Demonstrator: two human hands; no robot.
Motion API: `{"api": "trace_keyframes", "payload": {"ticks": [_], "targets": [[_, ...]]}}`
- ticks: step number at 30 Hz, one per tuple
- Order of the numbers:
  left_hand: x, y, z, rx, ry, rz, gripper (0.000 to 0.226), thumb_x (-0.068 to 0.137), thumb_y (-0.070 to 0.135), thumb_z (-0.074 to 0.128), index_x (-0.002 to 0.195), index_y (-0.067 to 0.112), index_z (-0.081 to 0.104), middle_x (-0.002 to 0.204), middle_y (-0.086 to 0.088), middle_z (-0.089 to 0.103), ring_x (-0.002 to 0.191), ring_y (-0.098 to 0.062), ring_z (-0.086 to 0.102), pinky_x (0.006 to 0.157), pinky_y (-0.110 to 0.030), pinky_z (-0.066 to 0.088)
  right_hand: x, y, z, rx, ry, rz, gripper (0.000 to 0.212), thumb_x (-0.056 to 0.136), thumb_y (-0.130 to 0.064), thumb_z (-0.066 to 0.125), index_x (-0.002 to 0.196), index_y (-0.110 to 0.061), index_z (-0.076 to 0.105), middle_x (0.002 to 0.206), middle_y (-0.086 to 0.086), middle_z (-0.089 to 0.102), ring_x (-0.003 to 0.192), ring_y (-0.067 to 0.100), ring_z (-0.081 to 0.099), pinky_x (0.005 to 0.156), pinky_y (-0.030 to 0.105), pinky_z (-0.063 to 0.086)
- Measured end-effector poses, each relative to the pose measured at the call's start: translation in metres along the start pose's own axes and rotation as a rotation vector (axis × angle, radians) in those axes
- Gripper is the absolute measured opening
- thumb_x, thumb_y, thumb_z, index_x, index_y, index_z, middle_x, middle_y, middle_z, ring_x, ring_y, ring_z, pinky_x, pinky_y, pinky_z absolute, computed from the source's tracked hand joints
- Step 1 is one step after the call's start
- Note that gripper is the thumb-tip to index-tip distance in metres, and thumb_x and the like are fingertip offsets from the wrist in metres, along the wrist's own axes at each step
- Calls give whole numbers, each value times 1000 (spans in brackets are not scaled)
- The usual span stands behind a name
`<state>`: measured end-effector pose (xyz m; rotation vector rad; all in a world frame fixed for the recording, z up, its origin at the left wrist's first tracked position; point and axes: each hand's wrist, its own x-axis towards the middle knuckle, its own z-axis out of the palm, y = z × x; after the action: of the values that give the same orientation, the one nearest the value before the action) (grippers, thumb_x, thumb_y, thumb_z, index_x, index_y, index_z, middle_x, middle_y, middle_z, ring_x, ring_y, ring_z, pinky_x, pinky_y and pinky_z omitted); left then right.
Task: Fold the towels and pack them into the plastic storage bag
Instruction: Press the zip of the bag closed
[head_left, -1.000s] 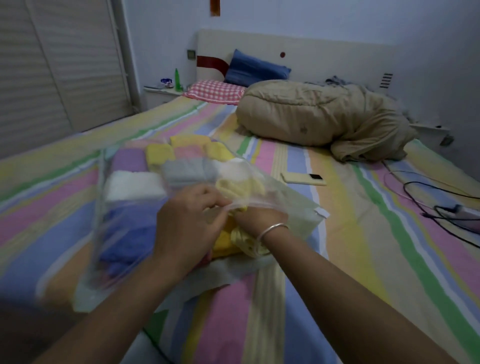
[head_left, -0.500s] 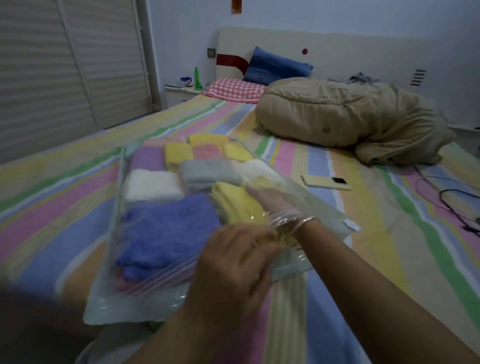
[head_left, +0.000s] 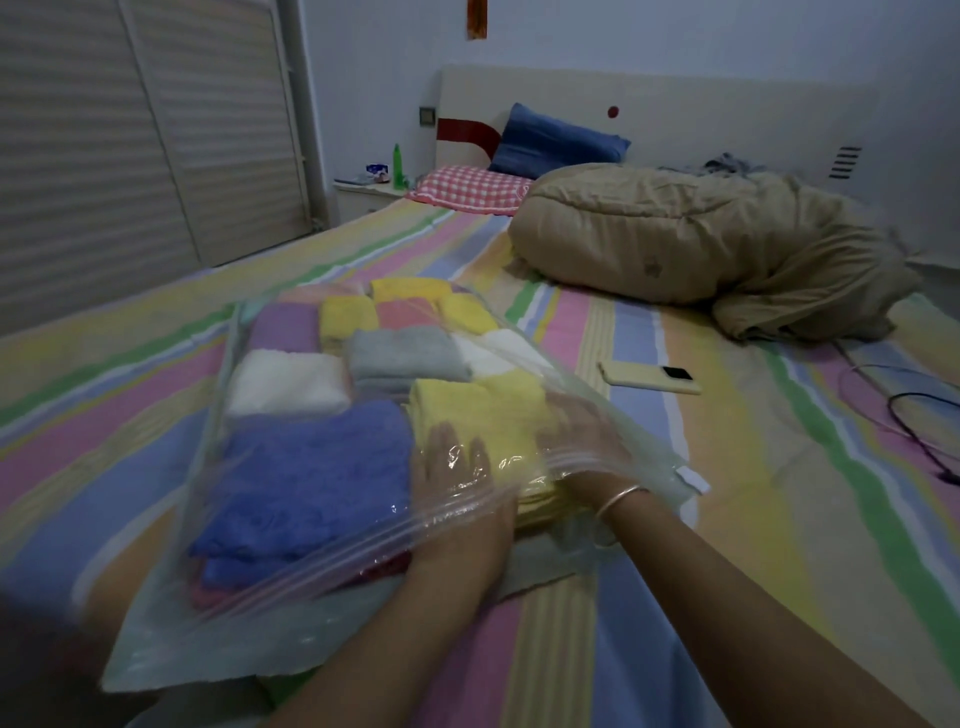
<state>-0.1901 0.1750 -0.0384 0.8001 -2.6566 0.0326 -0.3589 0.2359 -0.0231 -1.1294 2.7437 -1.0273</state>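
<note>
Clear plastic storage bag (head_left: 218, 519) lying flat on a bed (head_left: 779, 519) with a striped sheet, its zip-strip mouth toward the viewer. Inside the bag, folded towels packed side by side: a blue towel (head_left: 311, 478) nearest the mouth, a yellow towel (head_left: 467, 410) just beside it, a white towel (head_left: 285, 384) and a grey towel (head_left: 405, 353) behind these, and further yellow, pink and purple ones at the far end. A pink edge shows beneath the blue towel.

Both hands reach in through the bag's mouth and are seen through the plastic. Left hand (head_left: 457, 473): fingers straight and spread, lying flat on the yellow towel next to the blue one. Right hand (head_left: 582, 441): fingers extended along the far side of the yellow towel, palm against it; a bracelet (head_left: 621, 499) circles the wrist at the mouth of the bag.

Beyond the bag on the bed: a phone (head_left: 649, 376) just past its far corner, a bundled tan quilt (head_left: 701, 244) behind that, and a checked pillow (head_left: 467, 187) and blue pillow (head_left: 556, 143) against the headboard. Black cables (head_left: 914, 410) lie well apart from the bag, at the bed's edge.
</note>
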Motion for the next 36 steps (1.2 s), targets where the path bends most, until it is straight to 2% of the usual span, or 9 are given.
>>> {"api": "trace_keyframes", "payload": {"ticks": [3,6,11,14,18,23,30,33,36], "targets": [[-8,-5,23,-17,-60,-30,71,82,55,34,125,7,63,133,-30,52,125,-44,50,107,-53,27,5,-13,10,-500,7,-437,73,80,-36,75,142,-13,43,148,11,41,133,26,44,105,40,41],[-13,-7,34,-19,-48,-35,92,81,73,27,140,7,48,146,-28,39,137,-43,36,113,-52,14,13,1,19,-615,-429,-314,71,96,-45,43,153,-21,9,161,5,2,148,25,3,118,48,12],[-16,-8,29,-32,-32,-29,91,81,74,28,147,12,38,153,-22,30,142,-40,25,116,-52,14,-1,4,11,-519,-390,-222,97,76,-77,-9,152,-23,14,161,-1,2,148,21,0,119,46,9],[-32,-5,20,-112,18,75,67,87,54,45,140,14,49,146,-15,44,138,-35,37,114,-48,25,-62,8,-5,-199,-216,-236,85,82,-70,9,151,-23,17,155,-11,1,144,8,1,119,30,1],[-54,23,9,-178,73,327,50,84,21,50,134,16,53,134,-5,56,122,-27,53,107,-43,34,-130,39,-41,38,61,-199,39,86,-36,54,121,-22,62,123,-5,64,114,13,58,92,26,45],[-65,72,-7,-294,348,625,38,77,7,65,114,15,66,127,-7,62,122,-27,54,106,-42,37,-143,74,-84,166,479,156,33,86,3,54,111,-18,58,110,3,61,85,18,61,75,37,50],[-40,53,-25,217,9,139,101,79,46,67,154,9,9,157,-27,5,146,-43,9,115,-60,6,-87,87,-84,466,121,503,41,86,-55,54,89,-17,68,87,8,70,83,30,67,80,47,56],[-46,43,-9,161,-182,109,91,66,41,77,144,8,42,142,-27,45,126,-42,49,100,-61,41,-67,95,-66,484,144,525,23,80,-39,65,73,-18,69,76,6,69,79,32,66,80,47,56],[-54,35,10,203,-158,192,64,77,21,38,140,9,39,135,-26,53,118,-42,57,93,-60,47,-74,98,-59,456,146,532,12,84,-22,65,76,-15,71,74,7,67,74,26,64,79,42,56]]}}
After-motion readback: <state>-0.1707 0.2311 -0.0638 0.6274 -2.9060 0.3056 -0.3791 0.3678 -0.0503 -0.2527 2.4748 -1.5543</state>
